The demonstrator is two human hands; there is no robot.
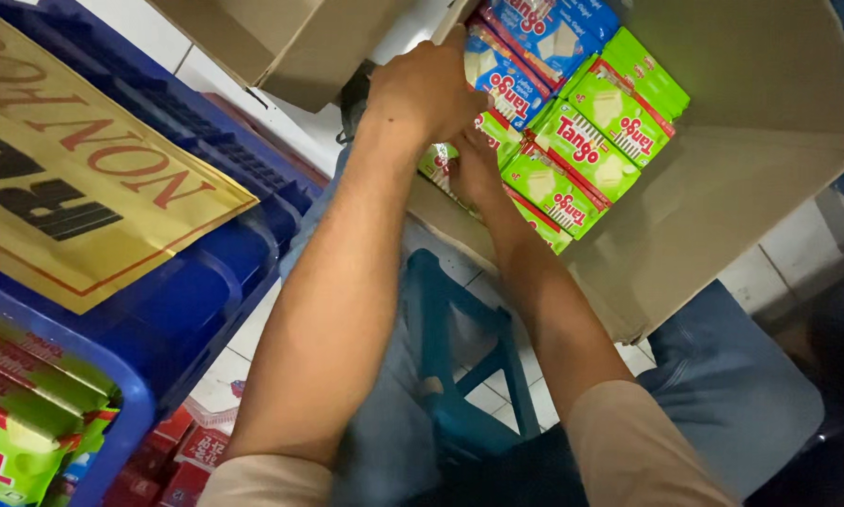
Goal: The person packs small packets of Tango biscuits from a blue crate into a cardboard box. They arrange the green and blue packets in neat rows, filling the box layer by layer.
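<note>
Hands (441, 113) reach into cardboard box (741, 188), seemingly gripping green wafer packs (582, 155).

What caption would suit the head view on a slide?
Both hands, left and right, reach into a cardboard box of green packs and blue packs, beside a blue crate.

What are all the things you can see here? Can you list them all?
cardboard box: one, brown, open, upper right
green snack packs: several, green with red, inside the box
blue snack packs: about three, blue, top of the box
blue crate: one, blue plastic, left
gold sign: one, gold, lying on the crate
blue stool: one, below the arms
left hand: on the box's edge
right hand: fingers hidden among green packs
</note>
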